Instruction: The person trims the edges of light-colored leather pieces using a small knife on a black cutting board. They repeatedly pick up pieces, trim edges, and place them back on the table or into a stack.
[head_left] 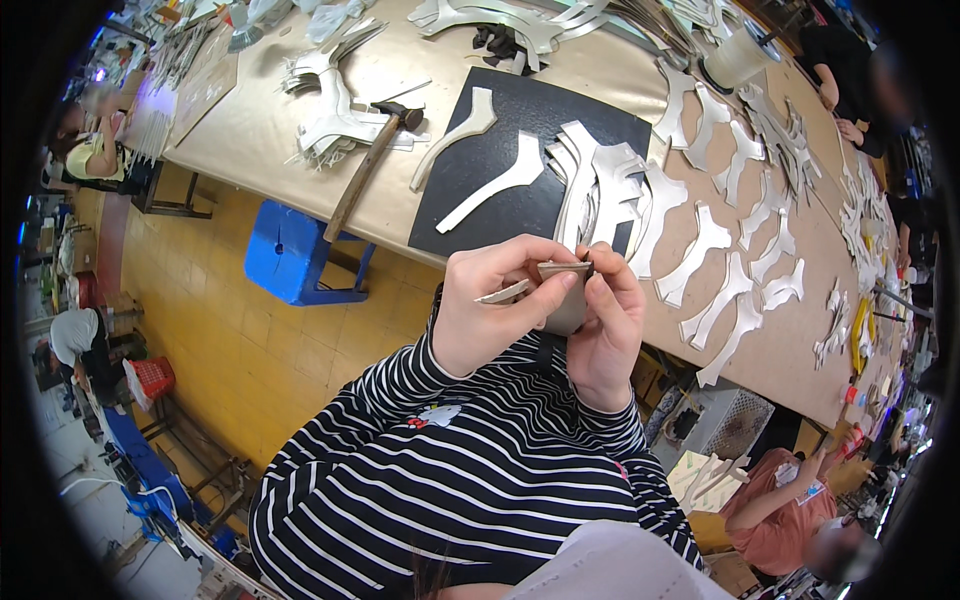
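— Fingers pinched narrow on both sides! The left hand (475, 305) and the right hand (607, 328) gripped a thin, grey-beige, curved piece (560, 268) between them, in front of a black-and-white striped shirt (470, 500).

— What could have gone wrong?

— Plenty! A pale, narrow, flat strip (503, 292) sat in the left hand too; any loosening there could have dropped it. An uneven pinch might have skewed the curved piece.

— And the steel-headed, wooden-handled hammer (368, 172)?

— Its handle jutted past the edge of the broad, tan-topped table (240, 150); a knock from a sleeve could have tipped it off!

— Containers?

— One red, lattice-sided plastic basket (152, 378), far left; its contents, I couldn't tell.
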